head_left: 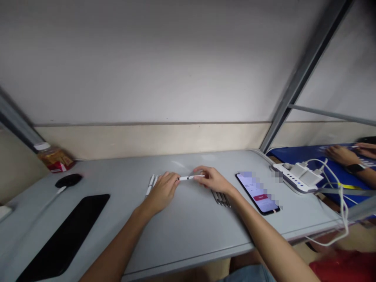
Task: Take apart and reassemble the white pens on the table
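White and slim, a single pen lies level between the two hands: the left hand grips one end in its fingertips, and the right hand pinches the other between thumb and fingers. Just beyond the left hand's outer side, partly covered by it, white-barrelled pens rest on the grey tabletop. Beneath the right wrist sits a row of pens with silvery tips (their upper parts are hidden by the arm). Right of that hand lies a lit smartphone, and farther out a white power strip with plugged-in adapters. Well left of the left hand stands a white-capped bottle.
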### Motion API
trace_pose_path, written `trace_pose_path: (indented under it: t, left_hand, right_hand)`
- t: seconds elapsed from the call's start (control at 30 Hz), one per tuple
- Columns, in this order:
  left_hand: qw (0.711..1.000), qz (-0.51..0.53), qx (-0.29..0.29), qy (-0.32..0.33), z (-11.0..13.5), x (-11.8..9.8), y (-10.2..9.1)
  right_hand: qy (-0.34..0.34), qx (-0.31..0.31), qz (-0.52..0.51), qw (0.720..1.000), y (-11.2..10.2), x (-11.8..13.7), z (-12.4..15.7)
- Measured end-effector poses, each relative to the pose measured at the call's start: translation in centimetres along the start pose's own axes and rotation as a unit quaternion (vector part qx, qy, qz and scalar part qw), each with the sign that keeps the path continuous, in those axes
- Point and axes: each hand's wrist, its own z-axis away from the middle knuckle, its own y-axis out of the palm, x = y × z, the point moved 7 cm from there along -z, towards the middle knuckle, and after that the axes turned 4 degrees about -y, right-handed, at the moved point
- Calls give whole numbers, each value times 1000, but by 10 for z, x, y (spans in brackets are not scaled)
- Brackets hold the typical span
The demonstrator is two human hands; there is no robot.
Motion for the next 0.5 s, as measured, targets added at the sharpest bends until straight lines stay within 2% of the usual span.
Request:
trace_pose_path:
  t: [0.07, 0.17, 0.3, 0.43, 0.5]
  left_hand:
    - [1000, 1, 0, -4, 0, 0, 0]
    - [1000, 5, 3, -1, 0, 0, -1]
    - [1000, 6, -2, -8, 0, 0, -2]
    - [1000, 10, 6, -5, 0, -2, -3]
    - [1000, 10, 7, -8, 0, -3, -4]
  right_hand:
    - [-10, 1, 3, 1000, 1, 3, 0]
    - [16, 2, 14, 1000, 2, 1, 0]
    - [-21, -16, 14, 1000, 0, 6, 0]
    - [1, -12, 37, 999, 1, 2, 0]
    - [-13, -25, 30, 999, -1, 4, 1]
